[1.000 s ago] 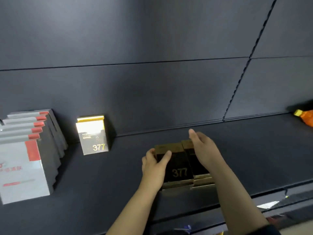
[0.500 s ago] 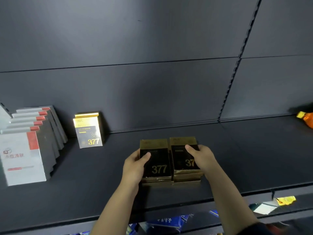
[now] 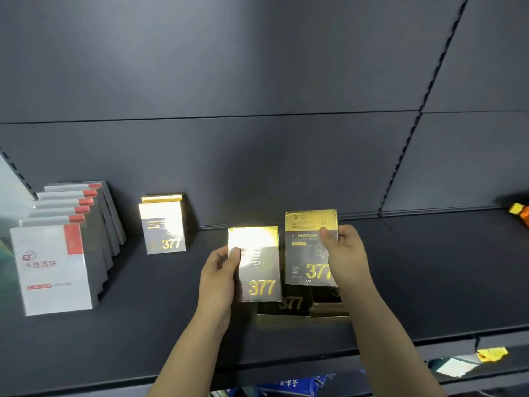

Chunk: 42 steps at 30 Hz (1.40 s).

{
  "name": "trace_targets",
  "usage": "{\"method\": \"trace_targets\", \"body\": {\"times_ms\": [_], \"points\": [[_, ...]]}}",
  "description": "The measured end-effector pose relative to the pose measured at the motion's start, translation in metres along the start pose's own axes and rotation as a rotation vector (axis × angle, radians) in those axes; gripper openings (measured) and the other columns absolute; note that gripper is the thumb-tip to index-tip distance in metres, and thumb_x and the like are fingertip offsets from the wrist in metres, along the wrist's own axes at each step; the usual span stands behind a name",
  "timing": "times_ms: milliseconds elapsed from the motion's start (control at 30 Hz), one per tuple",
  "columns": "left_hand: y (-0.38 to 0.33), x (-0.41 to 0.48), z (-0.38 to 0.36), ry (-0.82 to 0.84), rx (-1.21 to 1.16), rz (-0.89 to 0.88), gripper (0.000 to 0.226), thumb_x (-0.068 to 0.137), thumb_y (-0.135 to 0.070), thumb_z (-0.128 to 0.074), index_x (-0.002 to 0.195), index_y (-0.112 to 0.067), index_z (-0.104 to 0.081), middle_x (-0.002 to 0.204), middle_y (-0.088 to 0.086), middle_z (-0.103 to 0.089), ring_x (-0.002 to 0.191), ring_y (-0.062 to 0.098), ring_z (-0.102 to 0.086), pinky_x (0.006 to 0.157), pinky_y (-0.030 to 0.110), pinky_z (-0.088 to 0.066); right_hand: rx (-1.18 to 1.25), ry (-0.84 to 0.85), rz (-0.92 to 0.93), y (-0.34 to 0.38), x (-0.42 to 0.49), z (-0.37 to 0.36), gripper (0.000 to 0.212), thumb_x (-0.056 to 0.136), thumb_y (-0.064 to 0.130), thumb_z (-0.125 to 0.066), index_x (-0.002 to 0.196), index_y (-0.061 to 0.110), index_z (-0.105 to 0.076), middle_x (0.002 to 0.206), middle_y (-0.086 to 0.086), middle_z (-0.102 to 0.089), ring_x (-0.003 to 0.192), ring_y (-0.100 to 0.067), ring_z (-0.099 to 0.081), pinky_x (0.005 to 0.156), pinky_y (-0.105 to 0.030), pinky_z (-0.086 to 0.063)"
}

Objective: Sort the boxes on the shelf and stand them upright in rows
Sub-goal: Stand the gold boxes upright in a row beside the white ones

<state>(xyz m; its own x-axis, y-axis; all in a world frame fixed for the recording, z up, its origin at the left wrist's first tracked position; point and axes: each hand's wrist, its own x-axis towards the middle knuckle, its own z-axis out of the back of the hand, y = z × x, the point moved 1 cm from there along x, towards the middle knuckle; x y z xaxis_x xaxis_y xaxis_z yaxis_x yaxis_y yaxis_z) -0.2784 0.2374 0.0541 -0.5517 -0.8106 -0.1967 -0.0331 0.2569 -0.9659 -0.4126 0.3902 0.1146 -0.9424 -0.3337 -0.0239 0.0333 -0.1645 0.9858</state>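
My left hand (image 3: 219, 277) grips the left edge of a black-and-gold "377" box (image 3: 257, 267), tilted up off the dark shelf (image 3: 171, 325). My right hand (image 3: 347, 253) holds a second "377" box (image 3: 307, 247) upright by its right edge, slightly higher and farther back. Under both lie more "377" boxes (image 3: 294, 306) flat in two stacks, mostly hidden. A single "377" box (image 3: 164, 224) stands upright against the back wall to the left. At far left stands a row of several white-and-red boxes (image 3: 55, 270).
An orange and yellow item (image 3: 519, 213) lies at the shelf's far right edge. Blue packages (image 3: 289, 385) and a yellow scrap (image 3: 492, 353) show on the lower shelf below the front lip.
Both hands have lifted the top box off each flat stack and tipped it upright; before, the hands rested on the boxes lying flat. The camera view has shifted right and closer.
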Motion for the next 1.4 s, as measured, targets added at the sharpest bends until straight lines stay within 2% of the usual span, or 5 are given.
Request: {"method": "trace_targets", "body": {"times_ms": [467,700,933,1167,1400], "points": [[-0.028,0.076,0.151,-0.069,-0.032,-0.047,0.025,0.102,-0.028,-0.047,0.110,-0.032,-0.070,0.102,-0.004,-0.077,0.094,0.012,-0.072,0.082,0.032,-0.054,0.151,0.219,-0.224,-0.004,-0.027,-0.181,0.014,0.097,0.021,-0.057,0.088,0.011,-0.055,0.096,-0.016,-0.066,0.089,-0.030,-0.065,0.079,-0.042,-0.052],[-0.026,0.129,0.174,-0.041,-0.045,-0.061,0.031,0.102,-0.032,-0.046,0.129,-0.041,-0.058,0.122,-0.003,-0.067,0.110,0.012,-0.064,0.081,0.026,-0.051,0.142,0.196,-0.228,-0.013,-0.028,-0.229,0.012,0.097,0.020,-0.056,0.098,0.008,-0.056,0.090,-0.007,-0.070,0.073,-0.016,-0.070,0.056,-0.027,-0.052],[-0.011,0.151,0.175,-0.105,0.115,-0.160,0.046,0.095,-0.039,-0.055,0.139,-0.033,-0.050,0.136,-0.006,-0.054,0.127,0.012,-0.051,0.103,0.034,-0.045,0.097,0.287,-0.165,-0.027,-0.022,-0.245,0.011,0.096,0.023,-0.056,0.103,0.026,-0.065,0.106,0.000,-0.070,0.103,-0.020,-0.065,0.094,-0.046,-0.053],[-0.010,0.150,0.175,-0.060,0.023,-0.122,0.041,0.098,-0.041,-0.050,0.137,-0.031,-0.052,0.131,-0.007,-0.063,0.123,0.013,-0.058,0.105,0.043,-0.047,0.068,0.335,-0.114,-0.040,-0.018,-0.279,0.037,0.090,0.018,-0.065,0.119,0.028,-0.044,0.117,0.012,-0.054,0.111,-0.005,-0.054,0.098,-0.031,-0.045],[-0.016,0.130,0.171,0.159,0.112,-0.223,0.042,0.099,-0.031,-0.048,0.141,-0.031,-0.045,0.130,-0.013,-0.063,0.125,0.006,-0.055,0.103,0.028,-0.040,0.026,0.461,-0.019,-0.046,-0.022,-0.305,0.072,0.080,0.066,-0.051,0.144,0.036,-0.038,0.139,0.011,-0.052,0.128,-0.004,-0.049,0.109,-0.037,-0.041]]}}
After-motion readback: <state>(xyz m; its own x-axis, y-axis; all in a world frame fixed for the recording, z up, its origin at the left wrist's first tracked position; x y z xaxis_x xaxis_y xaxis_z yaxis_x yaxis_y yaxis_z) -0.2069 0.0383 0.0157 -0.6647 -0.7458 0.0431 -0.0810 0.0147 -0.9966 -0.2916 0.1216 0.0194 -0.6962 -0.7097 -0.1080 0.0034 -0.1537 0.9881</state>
